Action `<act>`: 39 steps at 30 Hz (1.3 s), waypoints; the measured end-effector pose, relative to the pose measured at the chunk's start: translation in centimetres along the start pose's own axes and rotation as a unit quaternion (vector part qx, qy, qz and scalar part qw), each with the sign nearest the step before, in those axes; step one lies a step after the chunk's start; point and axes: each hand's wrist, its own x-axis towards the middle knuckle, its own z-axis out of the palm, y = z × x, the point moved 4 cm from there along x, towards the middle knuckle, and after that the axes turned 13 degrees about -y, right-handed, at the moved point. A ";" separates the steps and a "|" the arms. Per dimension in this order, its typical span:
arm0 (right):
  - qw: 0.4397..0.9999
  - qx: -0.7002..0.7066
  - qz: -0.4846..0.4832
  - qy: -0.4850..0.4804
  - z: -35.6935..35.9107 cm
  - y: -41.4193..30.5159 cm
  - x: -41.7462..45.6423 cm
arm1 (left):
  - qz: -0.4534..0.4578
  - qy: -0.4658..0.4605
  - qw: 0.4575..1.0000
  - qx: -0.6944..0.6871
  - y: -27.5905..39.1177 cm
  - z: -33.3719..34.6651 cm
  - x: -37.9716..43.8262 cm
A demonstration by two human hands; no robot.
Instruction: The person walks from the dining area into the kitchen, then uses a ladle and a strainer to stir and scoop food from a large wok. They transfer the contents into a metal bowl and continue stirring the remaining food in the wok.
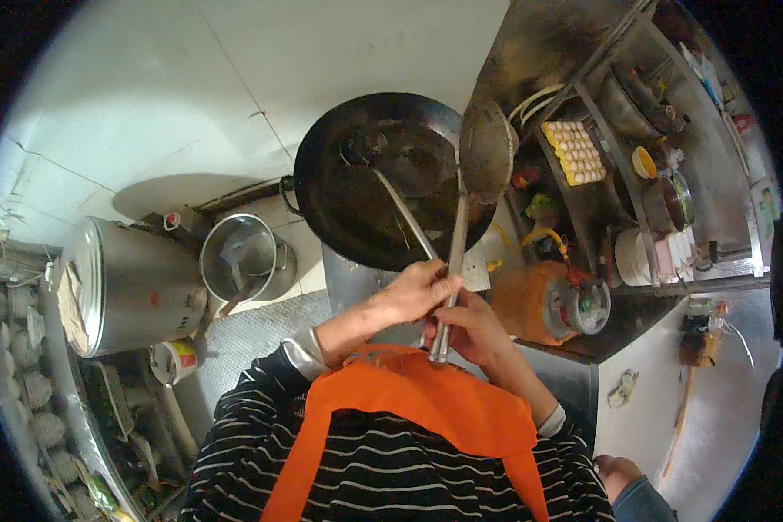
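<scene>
A large dark wok (391, 225) with liquid in it stands before me. My left hand (410, 292) grips the metal handle of a ladle (404, 212), whose dark bowl sits over the wok's far left part. Its thumb lies against the handle of a round metal skimmer (486, 153). Just below, my right hand (475, 329) is closed around the skimmer's handle, the handle's end sticking out towards my orange apron (430, 404). The skimmer's head is raised at the wok's right rim. Both handles cross where my hands meet, and some fingers are hidden.
To the left stand an open metal pot (286, 267) and a tall lidded metal pot (147, 293). An orange gas cylinder (528, 303) is on the right, below shelving with an egg tray (575, 153). Another person's body part (620, 473) shows at lower right.
</scene>
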 end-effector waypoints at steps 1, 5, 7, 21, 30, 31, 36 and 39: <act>0.998 -0.002 -0.038 0.052 0.2 0.2 0.1 | -0.004 0.011 1.000 -0.028 0.4 -0.6 -0.6; 0.985 0.107 -0.115 0.066 1.0 -0.7 -1.5 | 0.001 0.077 0.976 -0.203 -3.4 -2.8 -2.4; 0.990 0.032 -0.113 0.081 0.6 -0.6 -2.6 | -0.121 0.039 0.959 -0.254 -7.9 -2.5 -2.0; 0.924 -0.347 -0.049 0.152 -3.2 -5.3 -7.2 | -0.006 -0.040 0.810 -0.585 -14.0 6.0 5.1; 0.865 -0.458 -0.100 0.176 -8.0 -7.7 -6.9 | 0.120 0.078 0.689 -0.710 -10.1 0.1 -3.0; 0.856 -0.463 -0.101 0.207 -8.7 -7.9 -6.7 | 0.118 0.077 0.713 -0.687 -9.5 -0.4 -3.5; 0.658 -0.706 -0.074 0.250 -10.7 -10.5 -5.1 | -0.018 0.215 0.890 -0.401 -7.6 -1.6 -6.5; 0.560 -0.787 -0.064 0.252 -11.0 -11.6 -4.0 | -0.076 0.276 0.937 -0.199 -7.3 -1.4 -8.4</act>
